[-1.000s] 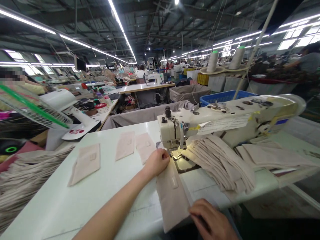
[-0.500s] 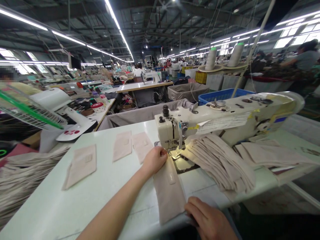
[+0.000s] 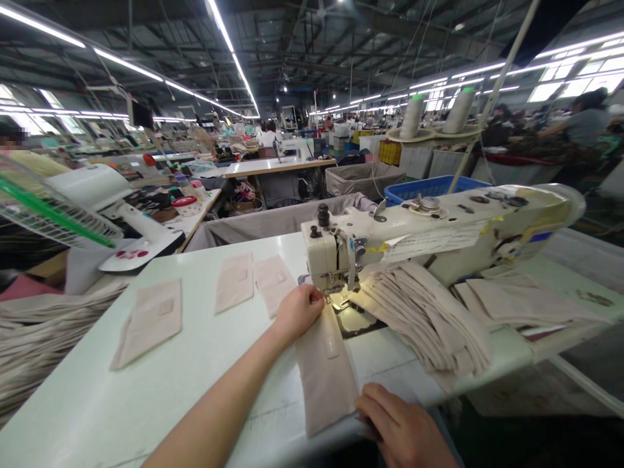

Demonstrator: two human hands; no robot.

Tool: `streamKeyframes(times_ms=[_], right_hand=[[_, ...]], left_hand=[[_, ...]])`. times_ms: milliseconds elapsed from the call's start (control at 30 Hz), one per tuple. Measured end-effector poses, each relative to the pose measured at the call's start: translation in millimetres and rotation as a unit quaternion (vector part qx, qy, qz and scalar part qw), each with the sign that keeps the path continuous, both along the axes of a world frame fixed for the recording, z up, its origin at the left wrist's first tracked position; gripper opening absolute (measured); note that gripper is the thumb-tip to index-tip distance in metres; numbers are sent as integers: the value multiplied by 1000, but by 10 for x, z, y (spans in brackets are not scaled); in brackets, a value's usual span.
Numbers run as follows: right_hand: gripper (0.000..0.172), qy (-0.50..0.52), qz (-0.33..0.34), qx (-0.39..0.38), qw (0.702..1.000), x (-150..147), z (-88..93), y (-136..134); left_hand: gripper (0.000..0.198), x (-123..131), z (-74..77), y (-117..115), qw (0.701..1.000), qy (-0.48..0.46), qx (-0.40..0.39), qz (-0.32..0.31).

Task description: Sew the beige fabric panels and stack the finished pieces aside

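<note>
A beige fabric piece (image 3: 324, 383) with a small tab on it lies on the pale table, its far end at the needle area of a white sewing machine (image 3: 322, 253). My left hand (image 3: 299, 311) is closed at that far end, fingers pinched on the cloth beside the presser foot. At the near right corner, by the table's front edge, my right hand (image 3: 397, 419) grips the same piece with its fingers curled; the thumb side is partly hidden. A lamp lights the needle plate.
Three similar beige pieces (image 3: 151, 322) lie spaced out on the left of the table. Right of the needle is a fanned pile of beige fabric (image 3: 429, 318), with more folded cloth (image 3: 521, 299) beyond. A white fan (image 3: 97, 195) stands at left; a blue basket (image 3: 429, 187) sits behind the machine.
The view has shifted slightly. Both hands keep their hold on the beige fabric piece, and the piece looks almost unmoved against the machine.
</note>
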State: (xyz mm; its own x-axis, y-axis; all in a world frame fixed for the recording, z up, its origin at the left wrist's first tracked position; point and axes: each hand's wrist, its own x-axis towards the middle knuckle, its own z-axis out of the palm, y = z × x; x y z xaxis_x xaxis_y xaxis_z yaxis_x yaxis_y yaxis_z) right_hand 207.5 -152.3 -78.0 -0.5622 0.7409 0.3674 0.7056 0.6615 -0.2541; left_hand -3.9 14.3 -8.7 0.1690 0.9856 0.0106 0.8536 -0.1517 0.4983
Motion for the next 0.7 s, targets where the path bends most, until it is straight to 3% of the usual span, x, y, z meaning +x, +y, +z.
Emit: streamKeyframes(times_ms=[433, 700], right_hand=[[33, -12, -7, 29, 999, -19, 46, -9], [37, -13, 1, -12, 1000, -36, 118, 1]], left_hand=[[20, -9, -33, 28, 1000, 6, -5, 10], [22, 6, 24, 13, 1000, 4, -6, 7]])
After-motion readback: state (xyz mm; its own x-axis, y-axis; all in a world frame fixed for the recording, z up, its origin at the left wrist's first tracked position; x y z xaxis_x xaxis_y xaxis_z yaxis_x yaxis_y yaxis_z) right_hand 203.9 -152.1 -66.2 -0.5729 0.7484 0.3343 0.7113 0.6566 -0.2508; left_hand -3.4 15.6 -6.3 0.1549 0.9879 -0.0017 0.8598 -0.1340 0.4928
